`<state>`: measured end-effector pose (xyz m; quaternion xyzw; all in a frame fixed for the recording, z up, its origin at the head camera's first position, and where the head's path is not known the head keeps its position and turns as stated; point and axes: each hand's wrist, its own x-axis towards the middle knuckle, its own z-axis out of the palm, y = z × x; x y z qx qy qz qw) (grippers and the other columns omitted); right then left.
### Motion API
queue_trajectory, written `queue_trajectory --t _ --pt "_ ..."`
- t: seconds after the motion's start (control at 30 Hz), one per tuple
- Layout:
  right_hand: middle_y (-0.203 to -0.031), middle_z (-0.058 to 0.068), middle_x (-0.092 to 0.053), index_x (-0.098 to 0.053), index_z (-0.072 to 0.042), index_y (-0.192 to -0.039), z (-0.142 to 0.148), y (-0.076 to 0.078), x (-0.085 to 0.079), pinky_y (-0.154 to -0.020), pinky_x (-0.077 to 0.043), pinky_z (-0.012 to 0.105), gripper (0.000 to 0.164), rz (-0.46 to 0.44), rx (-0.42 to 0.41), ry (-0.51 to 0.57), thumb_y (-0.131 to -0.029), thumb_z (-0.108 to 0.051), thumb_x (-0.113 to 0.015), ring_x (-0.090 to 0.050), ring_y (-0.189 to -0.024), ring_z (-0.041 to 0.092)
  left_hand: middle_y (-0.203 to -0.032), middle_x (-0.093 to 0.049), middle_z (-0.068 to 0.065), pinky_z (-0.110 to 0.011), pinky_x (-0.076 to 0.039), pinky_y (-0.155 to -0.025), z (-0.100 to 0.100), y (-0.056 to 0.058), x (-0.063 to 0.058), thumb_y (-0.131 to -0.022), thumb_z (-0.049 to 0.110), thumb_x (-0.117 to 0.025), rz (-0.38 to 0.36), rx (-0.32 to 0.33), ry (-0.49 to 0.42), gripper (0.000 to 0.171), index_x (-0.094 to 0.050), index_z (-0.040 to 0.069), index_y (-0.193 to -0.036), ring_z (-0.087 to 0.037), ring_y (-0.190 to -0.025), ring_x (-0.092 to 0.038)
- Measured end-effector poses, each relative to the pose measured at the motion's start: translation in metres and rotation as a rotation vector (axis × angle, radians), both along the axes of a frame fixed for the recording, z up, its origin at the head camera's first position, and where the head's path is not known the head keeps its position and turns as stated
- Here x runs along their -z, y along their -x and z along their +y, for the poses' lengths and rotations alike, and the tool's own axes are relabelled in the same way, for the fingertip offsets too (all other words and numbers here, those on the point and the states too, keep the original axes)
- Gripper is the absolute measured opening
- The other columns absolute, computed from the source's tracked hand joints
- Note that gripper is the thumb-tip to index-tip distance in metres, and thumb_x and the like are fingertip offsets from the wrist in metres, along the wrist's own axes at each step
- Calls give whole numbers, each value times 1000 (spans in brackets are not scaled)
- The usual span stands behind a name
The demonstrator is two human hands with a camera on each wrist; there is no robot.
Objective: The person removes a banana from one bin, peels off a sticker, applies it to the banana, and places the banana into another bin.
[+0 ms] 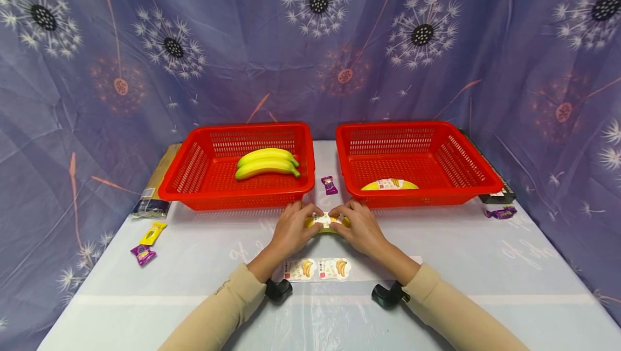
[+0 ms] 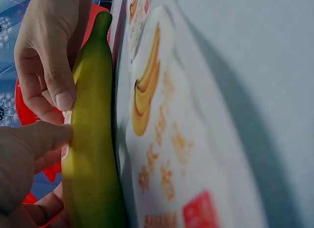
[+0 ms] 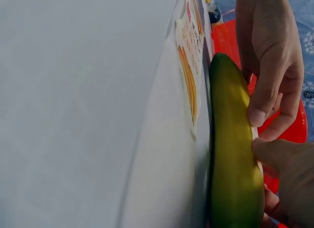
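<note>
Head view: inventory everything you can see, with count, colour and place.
Baskets: 2, red, back of table
Loose bananas: 2, yellow-green, left basket
Labelled banana: 1, yellow, right basket
Held banana: 1, yellow-green, between hands, white label on it
Strip labels: 2, white, between forearms
Purple sweets: 3, purple, between baskets, far left, far right
Yellow sweet: 1, yellow, left
Packet: 1, brown-and-dark, left
Box: 1, black, right
Table: 1, white, below
Curtain: 1, blue-purple, behind
Wrist cameras: 2, black, wrists
Left hand, right hand: 2, bare, holding banana
Sleeves: 2, beige, forearms

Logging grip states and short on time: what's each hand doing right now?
Left hand: closed, holding the labelled banana, thumb at the label.
Right hand: closed, holding the same banana from its other side.
</note>
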<state>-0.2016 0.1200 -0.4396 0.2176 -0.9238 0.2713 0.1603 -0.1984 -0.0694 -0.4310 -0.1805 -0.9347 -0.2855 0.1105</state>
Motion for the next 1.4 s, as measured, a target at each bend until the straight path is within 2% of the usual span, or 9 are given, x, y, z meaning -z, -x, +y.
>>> queue_trajectory --t 0.23,0.4,0.53,0.63,0.77,0.87,1.07,1.4 --pt "-89 6 -59 -72 -13 -100 1 -1 1 -72 -36 31 32 -18 37 -18 -72 -26 -81 -50 -82 20 -85 -56 -3 -30 -37 -71 1 0 0 -77 25 -72 32 2 57 24 -70 18 -100 -20 -82 -48" --pt "-94 9 -61 -72 -9 -103 2 -4 -1 -79 -40 37 36 -17 45 -59 -72 -26 -80 -52 -90 25 -95 -58 -5 -34 -43 -78 -3 -4 0 -77 25 -72 13 0 62 30 -71 11 -104 -22 -91 -51" --pt "-97 10 -62 -72 -7 -105 4 -6 -1 -82 -41 40 39 -20 42 -76 -72 -24 -80 -52 -92 27 -94 -57 -5 -31 -42 -74 -8 -7 0 -77 26 -75 -8 -18 62 36 -71 8 -107 -20 -90 -49" --pt "-97 10 -63 -71 -8 -108 4 -6 -1 -82 -41 39 41 -12 29 -75 -72 -24 -80 -52 -92 26 -93 -57 -4 -29 -41 -73 -11 -8 1 -77 25 -76 -2 -10 69 37 -71 6 -108 -19 -88 -48" --pt "-94 8 -63 -68 -13 -114 3 -4 1 -74 -39 34 45 14 0 -67 -73 -28 -79 -51 -86 23 -94 -57 -4 -30 -42 -74 -12 -8 2 -77 25 -75 12 4 79 35 -71 6 -106 -19 -89 -48" --pt "-90 4 -62 -69 -19 -112 1 -2 2 -69 -36 30 41 34 -15 -72 -74 -31 -78 -50 -81 19 -95 -57 -4 -30 -42 -74 -11 -8 2 -77 26 -75 14 4 83 34 -71 6 -104 -19 -88 -48" --pt "-86 1 -60 -73 -21 -103 -1 2 2 -69 -36 29 30 34 -29 -75 -75 -30 -78 -51 -81 18 -95 -57 -4 -29 -41 -73 -11 -8 1 -77 26 -75 5 -1 87 34 -71 6 -104 -18 -88 -48" --pt "-99 6 -62 -70 -17 -113 11 -3 3 -78 -39 35 42 -39 -16 -99 -74 -30 -79 -50 -92 23 -98 -57 -4 -31 -42 -77 -11 -9 -1 -79 26 -74 -49 -8 73 34 -70 8 -106 -19 -91 -48"
